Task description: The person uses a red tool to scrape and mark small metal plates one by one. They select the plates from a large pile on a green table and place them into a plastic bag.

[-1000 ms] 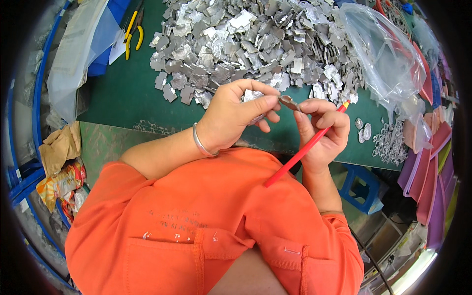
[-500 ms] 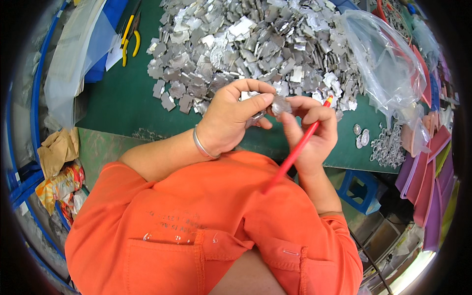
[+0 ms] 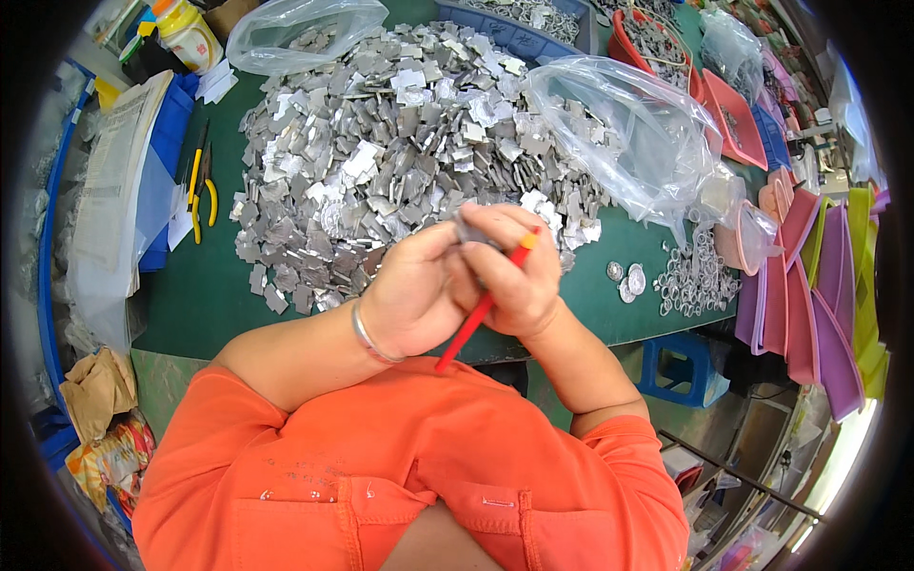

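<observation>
My left hand [image 3: 411, 291] and right hand [image 3: 519, 278] are drawn together in front of the large pile of flat grey metal pieces [image 3: 381, 157]. A small grey metal piece [image 3: 464, 229], smeared by motion, is pinched at the fingertips between both hands. My right hand also grips a slim red pen-like stick [image 3: 468, 333] with a yellow end, slanting down toward my chest. The left fingers curl inward, partly hidden behind the right hand, so anything else in that palm cannot be seen. A bracelet is on my left wrist.
On the green table [image 3: 195, 305] lie yellow-handled pliers [image 3: 204, 195]. Medallions [image 3: 630, 283], metal rings [image 3: 700, 276] and a clear plastic bag [image 3: 619, 124] are on the right. Behind stand a blue-grey tray [image 3: 519, 33], a red basin [image 3: 647, 43] and a pink scoop [image 3: 733, 119].
My hands have come closer together and the right one now covers the left fingers. The metal disc seen between them is now mostly hidden. The view has shifted, showing more of the table's far side.
</observation>
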